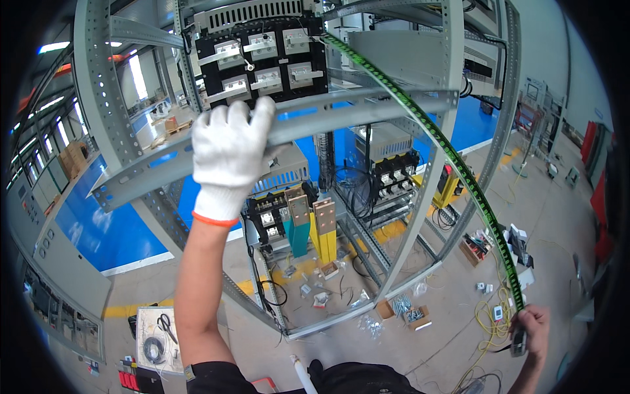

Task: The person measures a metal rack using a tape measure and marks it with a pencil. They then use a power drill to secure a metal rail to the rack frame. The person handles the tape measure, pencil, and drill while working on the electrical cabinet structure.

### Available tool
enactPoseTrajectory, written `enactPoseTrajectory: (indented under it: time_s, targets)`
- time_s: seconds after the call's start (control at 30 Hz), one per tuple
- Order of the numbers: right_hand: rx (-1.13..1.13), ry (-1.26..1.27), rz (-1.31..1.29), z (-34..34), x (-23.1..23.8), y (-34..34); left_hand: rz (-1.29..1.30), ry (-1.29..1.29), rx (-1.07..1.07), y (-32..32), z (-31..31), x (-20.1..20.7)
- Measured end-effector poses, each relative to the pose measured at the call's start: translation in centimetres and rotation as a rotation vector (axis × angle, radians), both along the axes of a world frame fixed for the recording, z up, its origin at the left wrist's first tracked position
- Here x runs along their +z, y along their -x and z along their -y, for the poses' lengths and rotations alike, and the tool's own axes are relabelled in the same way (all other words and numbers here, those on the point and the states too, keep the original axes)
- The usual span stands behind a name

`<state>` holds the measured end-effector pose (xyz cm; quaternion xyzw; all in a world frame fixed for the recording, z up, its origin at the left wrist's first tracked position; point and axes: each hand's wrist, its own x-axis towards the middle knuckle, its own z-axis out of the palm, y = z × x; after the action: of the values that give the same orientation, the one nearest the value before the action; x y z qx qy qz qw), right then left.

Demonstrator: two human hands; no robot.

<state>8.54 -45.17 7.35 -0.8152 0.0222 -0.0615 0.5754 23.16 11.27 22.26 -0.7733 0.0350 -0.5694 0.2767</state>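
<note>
My left hand (231, 148), in a white knit glove with an orange cuff, is closed over a grey slotted metal crossbar (328, 120) that spans the cabinet frame. At the lower right my bare right hand (530, 326) grips a tape measure (518, 341). Its green blade (453, 154) arcs up and left, and the far end reaches the black breaker unit (262, 62) with silver terminal plates behind the crossbar. The tip's exact contact is too small to tell. Below the bar stand a green-sleeved busbar (298, 230) and a yellow-sleeved busbar (325, 230) with bare copper ends.
Perforated grey uprights (108, 85) frame both sides. Lower down sits a second breaker (394, 177) among loose black cables. On the floor lie an open box of bolts (417, 316), yellow cord (489, 335), a toolbox (476, 248), and a white board (157, 338) with coiled wire.
</note>
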Motion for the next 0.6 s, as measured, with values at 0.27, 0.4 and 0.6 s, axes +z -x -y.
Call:
enactPoseTrajectory:
  time_s: [0.27, 0.4, 0.6]
  targets:
    - [-0.207, 0.124, 0.257, 1.4, 6.4, 0.5, 0.016, -0.018, 0.01, 0.6, -1.4, 0.3]
    - [-0.299, 0.262, 0.335, -0.8, 12.1, -0.5, 0.036, -0.004, -0.011, -0.2, -2.0, -1.2]
    - [-0.246, 0.576, 0.103, -11.9, 23.2, -2.2, 0.087, 0.03, -0.202, -1.1, -1.5, -0.7]
